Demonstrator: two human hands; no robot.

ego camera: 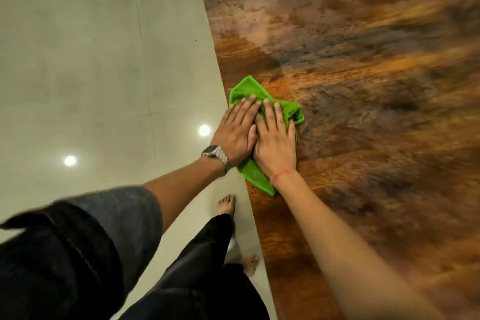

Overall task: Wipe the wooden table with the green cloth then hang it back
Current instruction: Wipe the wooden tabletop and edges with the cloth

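Note:
A crumpled green cloth (249, 89) lies on the wooden table (363, 86), close to the table's left edge. My left hand (235, 132), with a metal watch on its wrist, presses flat on the cloth's left part. Beside it, touching it, my right hand (276, 141) presses flat on the cloth's right part; a thin red thread circles that wrist. The fingers of both hands are spread and point away from me. Green corners stick out beyond the fingertips and below my right wrist. The picture is blurred by motion.
A glossy pale tiled floor (91, 73) with light reflections fills the left side. My bare feet (227, 204) stand on it right beside the table's left edge. The table runs from top centre to bottom right, its far left corner rounded.

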